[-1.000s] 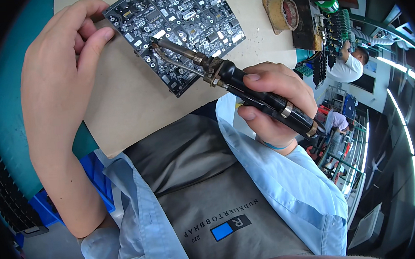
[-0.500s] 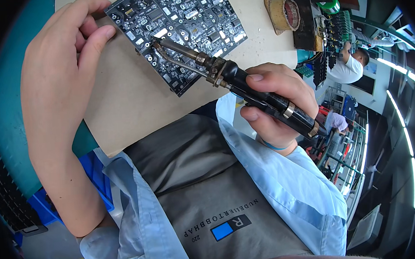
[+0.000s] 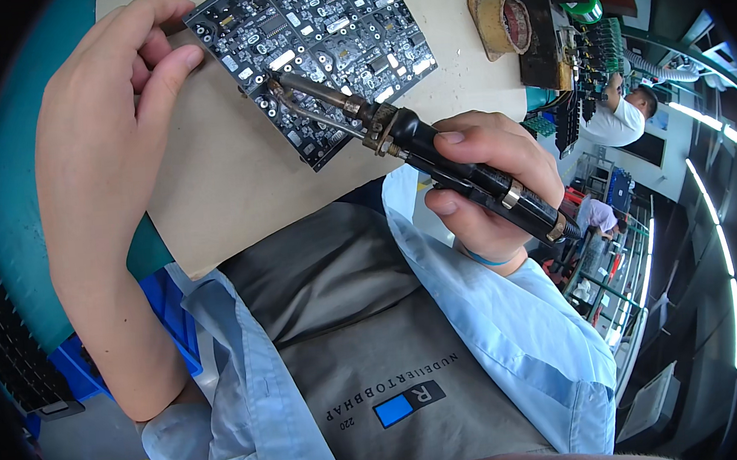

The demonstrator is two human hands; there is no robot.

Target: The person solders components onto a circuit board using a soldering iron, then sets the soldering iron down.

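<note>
The circuit board [image 3: 334, 49] was dark, four-sided and densely set with chips, pale pads and small rings. It sat near 12 o'clock in the view, component side toward the camera, one corner directed at 6 o'clock, its top partly cut off. The soldering iron [image 3: 416, 134], black-handled with a stained metal barrel and thin curved tube [image 3: 327, 122], pointed toward 10 o'clock, tip over the board's 9 o'clock side; contact was indeterminable.

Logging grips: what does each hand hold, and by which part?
Right hand: the soldering iron, by its black handle. Left hand: at the board's upper-left corner; whether it grips is unclear.
</note>
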